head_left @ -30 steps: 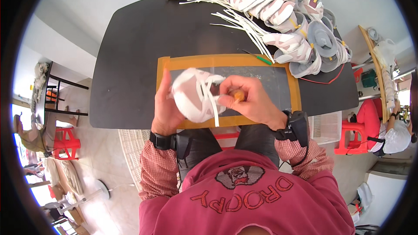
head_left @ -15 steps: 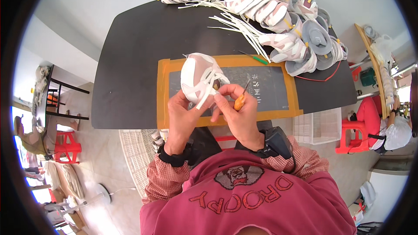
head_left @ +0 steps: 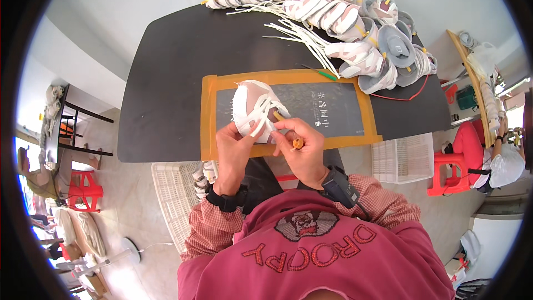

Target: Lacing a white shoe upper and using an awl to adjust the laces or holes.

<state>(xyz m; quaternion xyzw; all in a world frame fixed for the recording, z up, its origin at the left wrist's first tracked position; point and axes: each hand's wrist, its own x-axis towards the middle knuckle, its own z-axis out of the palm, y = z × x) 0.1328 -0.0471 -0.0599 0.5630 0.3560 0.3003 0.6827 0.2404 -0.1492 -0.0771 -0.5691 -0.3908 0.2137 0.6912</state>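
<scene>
A white and mauve shoe upper (head_left: 248, 99) is held upright over the near part of the mat, white lace (head_left: 260, 115) strung across its front. My left hand (head_left: 233, 147) grips its near left side, thumb beside a hanging lace end. At the lace and the upper's right edge, the fingers of my right hand (head_left: 306, 147) are pinched together. That hand also keeps hold of a small tool with an orange handle (head_left: 298, 143); its thin shaft is hardly visible now. A yellow tab shows at the upper's opening.
The dark table bears a mat (head_left: 338, 112) edged with orange tape. A green-handled tool (head_left: 327, 75), loose white laces (head_left: 305, 41) and several stacked shoe uppers (head_left: 322, 14) lie beyond. Plastic crates (head_left: 402, 161) stand below the near edge. Other people sit at both sides.
The upper has come slightly nearer to me. My right hand has turned and lowered a little, so the tool's shaft no longer points up and right.
</scene>
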